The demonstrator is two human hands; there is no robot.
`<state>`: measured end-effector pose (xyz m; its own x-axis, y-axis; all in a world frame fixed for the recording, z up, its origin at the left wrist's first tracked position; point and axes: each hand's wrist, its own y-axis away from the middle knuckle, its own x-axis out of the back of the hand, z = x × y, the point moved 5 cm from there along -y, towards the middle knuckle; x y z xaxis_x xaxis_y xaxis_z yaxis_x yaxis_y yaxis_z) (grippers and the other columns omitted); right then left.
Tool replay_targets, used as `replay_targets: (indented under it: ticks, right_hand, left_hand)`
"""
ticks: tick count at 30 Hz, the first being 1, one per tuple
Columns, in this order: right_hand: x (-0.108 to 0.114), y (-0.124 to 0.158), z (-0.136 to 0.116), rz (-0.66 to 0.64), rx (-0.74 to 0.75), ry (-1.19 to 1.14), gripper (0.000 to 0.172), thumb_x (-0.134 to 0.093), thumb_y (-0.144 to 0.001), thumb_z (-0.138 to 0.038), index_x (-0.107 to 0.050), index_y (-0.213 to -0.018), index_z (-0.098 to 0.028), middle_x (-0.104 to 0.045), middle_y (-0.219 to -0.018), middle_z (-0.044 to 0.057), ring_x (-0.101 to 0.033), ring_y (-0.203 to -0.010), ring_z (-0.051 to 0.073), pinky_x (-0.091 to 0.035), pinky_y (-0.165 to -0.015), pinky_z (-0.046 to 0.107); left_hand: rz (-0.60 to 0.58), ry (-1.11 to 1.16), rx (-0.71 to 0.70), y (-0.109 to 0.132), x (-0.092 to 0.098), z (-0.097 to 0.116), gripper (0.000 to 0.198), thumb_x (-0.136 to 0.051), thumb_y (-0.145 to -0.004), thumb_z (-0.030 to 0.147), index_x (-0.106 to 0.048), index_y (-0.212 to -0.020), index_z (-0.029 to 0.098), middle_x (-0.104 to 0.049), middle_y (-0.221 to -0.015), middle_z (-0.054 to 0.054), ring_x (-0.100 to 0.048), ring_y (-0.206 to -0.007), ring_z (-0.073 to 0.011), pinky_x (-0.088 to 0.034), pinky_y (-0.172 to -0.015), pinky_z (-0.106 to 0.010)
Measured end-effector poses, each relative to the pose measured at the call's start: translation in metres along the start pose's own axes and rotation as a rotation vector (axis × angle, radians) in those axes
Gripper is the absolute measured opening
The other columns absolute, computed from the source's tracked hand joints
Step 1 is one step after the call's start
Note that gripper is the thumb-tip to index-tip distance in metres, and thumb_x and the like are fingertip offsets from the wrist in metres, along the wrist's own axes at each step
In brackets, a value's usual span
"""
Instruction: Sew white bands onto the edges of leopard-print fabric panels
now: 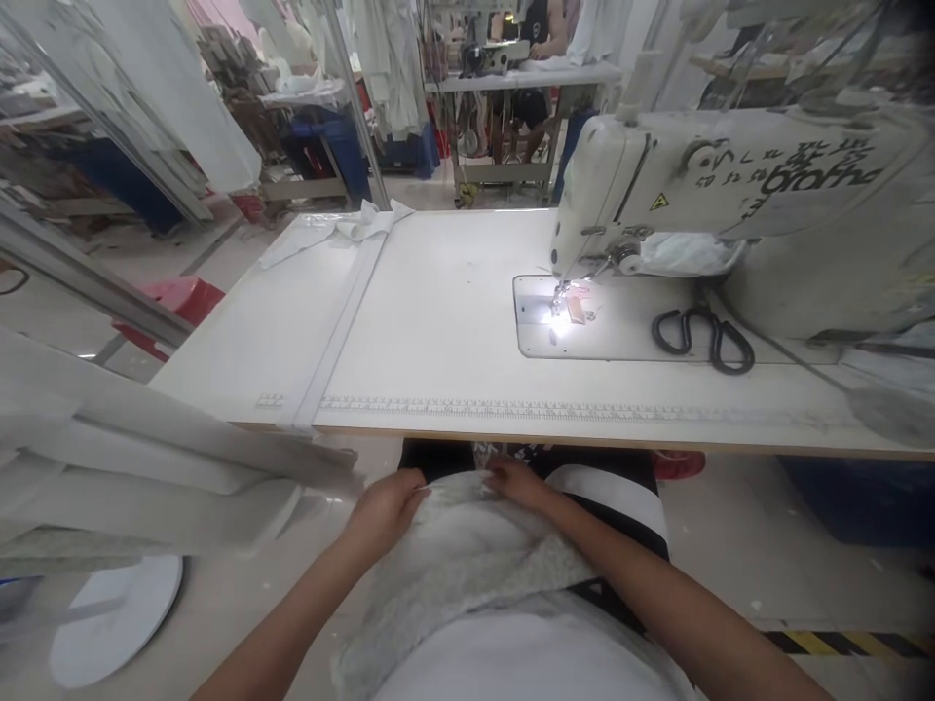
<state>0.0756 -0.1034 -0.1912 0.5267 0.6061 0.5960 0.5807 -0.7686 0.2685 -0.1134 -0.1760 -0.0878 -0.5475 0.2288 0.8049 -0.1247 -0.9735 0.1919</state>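
My left hand pinches the upper left edge of a pale grey-white fabric piece on my lap. The same edge is gripped further right by my right hand. Between the two hands the edge runs fairly straight, and the rest of the cloth drapes toward my body in folds. Both hands are just below the front edge of the white sewing table. On the table's right side stands a sewing machine, its lamp lighting the needle area.
Black-handled scissors lie on the machine bed. A measuring tape strip runs along the table's front edge. A white strip crosses the table, with fabric scraps at the back left. White cloth hangs at left. A person sits at another machine behind.
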Motion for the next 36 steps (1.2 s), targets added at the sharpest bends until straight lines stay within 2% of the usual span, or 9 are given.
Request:
replay_targets:
  ticks: [4,8,10,17,22,24,27,31,36]
  right_hand:
    - [0.034,0.031,-0.008,0.109,0.065,-0.050,0.006,-0.051,-0.086,-0.020,-0.053,-0.080,-0.017,-0.057,-0.085,0.002,-0.053,-0.077,0.017,-0.042,-0.072,0.031]
    - [0.045,0.066,-0.010,0.078,0.077,-0.097,0.011,-0.048,-0.076,-0.008,-0.049,-0.075,-0.019,-0.054,-0.084,0.003,-0.049,-0.080,0.019,-0.038,-0.073,0.031]
    - [0.040,0.078,-0.009,-0.010,0.059,-0.146,0.012,-0.051,-0.072,-0.007,-0.051,-0.074,-0.019,-0.054,-0.077,0.001,-0.049,-0.073,0.017,-0.039,-0.066,0.028]
    - [0.019,0.078,-0.014,-0.289,0.009,-0.368,0.014,-0.063,-0.075,-0.028,-0.058,-0.083,-0.018,-0.054,-0.068,-0.003,-0.050,-0.059,0.012,-0.041,-0.052,0.021]
    - [0.025,0.074,-0.019,-0.218,0.021,-0.354,0.015,-0.059,-0.076,-0.027,-0.052,-0.068,-0.017,-0.046,-0.057,-0.005,-0.044,-0.052,0.011,-0.035,-0.048,0.021]
    - [0.038,0.076,-0.027,-0.135,0.056,-0.308,0.013,-0.055,-0.079,-0.024,-0.052,-0.068,-0.018,-0.048,-0.061,-0.003,-0.044,-0.056,0.012,-0.035,-0.052,0.023]
    - [0.061,0.080,-0.053,-0.040,0.151,-0.235,0.011,-0.049,-0.082,-0.020,-0.051,-0.071,-0.019,-0.051,-0.073,0.000,-0.047,-0.069,0.015,-0.036,-0.062,0.027]
    - [0.099,0.086,-0.093,0.112,0.335,-0.132,0.014,-0.040,-0.088,-0.021,-0.043,-0.074,-0.021,-0.048,-0.074,0.001,-0.045,-0.069,0.016,-0.036,-0.062,0.028]
    - [0.157,0.096,-0.097,0.501,0.248,-0.249,0.012,-0.039,-0.090,-0.027,-0.040,-0.078,-0.023,-0.039,-0.062,-0.004,-0.038,-0.053,0.013,-0.032,-0.050,0.025]
  left_hand:
    - [0.118,-0.171,-0.113,0.014,0.021,0.016,0.026,-0.034,-0.090,0.028,-0.055,-0.078,0.017,-0.056,-0.081,-0.006,-0.052,-0.072,-0.0164,-0.037,-0.062,-0.026]
    - [-0.311,-0.160,-0.292,0.037,-0.023,0.022,0.024,-0.046,-0.085,0.029,-0.053,-0.066,0.017,-0.055,-0.077,-0.004,-0.053,-0.065,-0.0138,-0.037,-0.056,-0.023]
    - [-0.403,-0.049,-0.231,0.042,-0.039,0.018,0.027,-0.043,-0.087,0.031,-0.052,-0.066,0.016,-0.054,-0.077,-0.003,-0.054,-0.067,-0.0137,-0.038,-0.058,-0.023]
    - [-0.303,0.180,0.038,0.021,-0.050,0.022,0.024,-0.043,-0.086,0.028,-0.052,-0.106,0.019,-0.055,-0.102,-0.006,-0.054,-0.076,-0.0145,-0.043,-0.069,-0.026]
    - [-0.425,0.166,0.041,0.011,-0.061,0.035,0.020,-0.052,-0.079,0.030,-0.061,-0.094,0.020,-0.060,-0.077,-0.002,-0.055,-0.068,-0.0170,-0.043,-0.063,-0.027]
    - [-0.394,0.166,0.028,0.006,-0.058,0.040,0.025,-0.053,-0.078,0.027,-0.059,-0.101,0.019,-0.061,-0.090,-0.005,-0.056,-0.079,-0.0188,-0.044,-0.071,-0.029]
    - [-0.314,0.279,-0.045,-0.004,-0.047,0.056,0.032,-0.052,-0.081,0.027,-0.053,-0.112,0.020,-0.056,-0.109,-0.007,-0.051,-0.097,-0.0196,-0.041,-0.082,-0.030]
    - [-0.428,0.520,-0.036,-0.013,-0.017,0.064,0.025,-0.050,-0.081,0.039,-0.060,-0.076,0.016,-0.051,-0.065,0.001,-0.045,-0.058,-0.0103,-0.035,-0.052,-0.020]
    - [-0.231,0.386,0.100,-0.018,0.108,0.019,0.032,-0.058,-0.069,0.047,-0.062,-0.070,0.015,-0.054,-0.058,0.003,-0.048,-0.057,-0.0094,-0.035,-0.053,-0.017]
